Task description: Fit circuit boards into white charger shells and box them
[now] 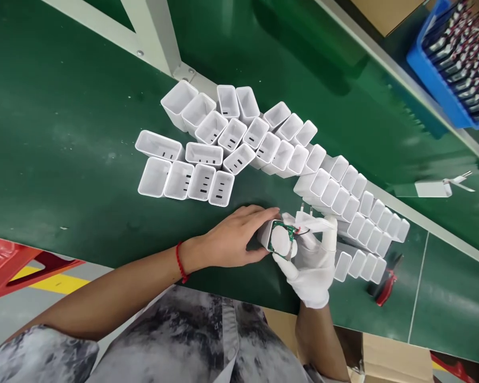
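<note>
My bare left hand [239, 236], with a red string at the wrist, is closed round a white plastic charger housing [264, 234]. In my white-gloved right hand [312, 260] is a green circuit board [275, 243] with a round white part on its face. It sits at the housing's open end; how far it is inside cannot be made out. A white plug piece [305, 219] with two metal pins lies against the gloved fingers, and thin wires run from it to the board. Rows of open white housings [203, 183] stand just beyond both hands.
Red-handled pliers [386, 290] lie on the green table [72, 149] at the right. A white plug piece [433, 188] rests behind the metal rail. At the upper right is a blue bin [443, 80] of wired parts. A metal frame post [154, 32] stands at the back.
</note>
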### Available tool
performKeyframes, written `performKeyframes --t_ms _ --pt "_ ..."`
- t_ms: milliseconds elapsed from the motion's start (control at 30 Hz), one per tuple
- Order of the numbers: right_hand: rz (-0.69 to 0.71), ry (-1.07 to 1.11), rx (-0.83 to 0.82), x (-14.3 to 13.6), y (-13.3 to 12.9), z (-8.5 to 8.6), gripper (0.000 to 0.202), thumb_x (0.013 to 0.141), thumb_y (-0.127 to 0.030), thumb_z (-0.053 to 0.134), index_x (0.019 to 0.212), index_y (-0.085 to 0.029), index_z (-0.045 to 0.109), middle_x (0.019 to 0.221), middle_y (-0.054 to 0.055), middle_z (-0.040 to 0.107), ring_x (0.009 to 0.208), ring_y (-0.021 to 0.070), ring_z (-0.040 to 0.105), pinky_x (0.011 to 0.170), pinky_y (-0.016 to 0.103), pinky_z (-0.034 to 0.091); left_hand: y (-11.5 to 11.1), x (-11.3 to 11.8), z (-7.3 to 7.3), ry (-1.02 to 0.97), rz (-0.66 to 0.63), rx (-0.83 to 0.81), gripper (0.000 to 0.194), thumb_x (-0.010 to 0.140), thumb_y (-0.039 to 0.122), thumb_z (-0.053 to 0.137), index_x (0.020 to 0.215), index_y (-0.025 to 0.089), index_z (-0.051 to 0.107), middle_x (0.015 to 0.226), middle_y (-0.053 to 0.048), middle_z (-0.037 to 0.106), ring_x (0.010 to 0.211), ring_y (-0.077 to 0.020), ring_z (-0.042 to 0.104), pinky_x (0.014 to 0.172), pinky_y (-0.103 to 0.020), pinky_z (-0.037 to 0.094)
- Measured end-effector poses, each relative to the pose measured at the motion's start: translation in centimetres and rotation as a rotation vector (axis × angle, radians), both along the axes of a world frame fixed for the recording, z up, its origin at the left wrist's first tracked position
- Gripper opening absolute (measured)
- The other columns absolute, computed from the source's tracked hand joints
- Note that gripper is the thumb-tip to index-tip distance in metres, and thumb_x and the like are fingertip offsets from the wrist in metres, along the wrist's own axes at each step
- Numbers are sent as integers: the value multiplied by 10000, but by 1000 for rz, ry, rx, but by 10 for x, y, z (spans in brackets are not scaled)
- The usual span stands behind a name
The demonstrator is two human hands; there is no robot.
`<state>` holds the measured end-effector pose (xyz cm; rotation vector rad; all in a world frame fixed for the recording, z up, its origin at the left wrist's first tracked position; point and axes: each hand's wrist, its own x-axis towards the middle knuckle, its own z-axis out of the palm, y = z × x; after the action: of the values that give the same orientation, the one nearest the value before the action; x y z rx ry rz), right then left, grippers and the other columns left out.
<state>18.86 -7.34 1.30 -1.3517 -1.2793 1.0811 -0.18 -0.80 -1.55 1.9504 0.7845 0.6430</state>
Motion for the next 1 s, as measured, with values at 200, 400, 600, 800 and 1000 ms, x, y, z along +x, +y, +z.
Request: performKeyframes --t_ms 200,400,600,800,1000 --pt "-17 -25 3 1 -4 -6 1073 754 -53 748 1550 -456 153 1360 37 606 1287 237 587 1123 587 416 0 0 -1 -6 -13 -11 779 862 222 663 1524 225 253 1421 -89 552 1335 -271 491 1135 -440 439" --pt "-20 -52 -38 -1 0 -3 1002 745 -113 770 1534 -412 230 1349 59 598 1241 244 611 1100 547 463 1 0 -1 -1 -17 -10 744 864 225 659 1506 205 284 1425 -104 541 1324 -272 498 1128 -437 444" --pt "33 -51 -24 3 2 -5 991 734 -99 764 1529 -400 254 1367 59 589 1286 264 579 1130 542 441 2 -1 0 4 -33 -45 775 858 232 669 1520 231 264 1422 -98 547 1336 -281 488 1128 -447 441" --pt "53 -125 26 3 6 3 781 701 -47 736 1376 -359 497 1313 40 591 1234 251 588 1125 506 440 2 0 -1 -5 -18 -12 750 862 222 663 1507 220 280 1405 -89 561 1321 -262 501 1120 -419 453" --pt "81 -129 10 4 7 3 799 706 -90 755 1392 -378 466 1353 41 573 1258 278 575 1094 528 462 2 -1 0 7 -17 -22 757 852 212 672 1502 219 285 1417 -93 552 1332 -264 489 1124 -423 448"
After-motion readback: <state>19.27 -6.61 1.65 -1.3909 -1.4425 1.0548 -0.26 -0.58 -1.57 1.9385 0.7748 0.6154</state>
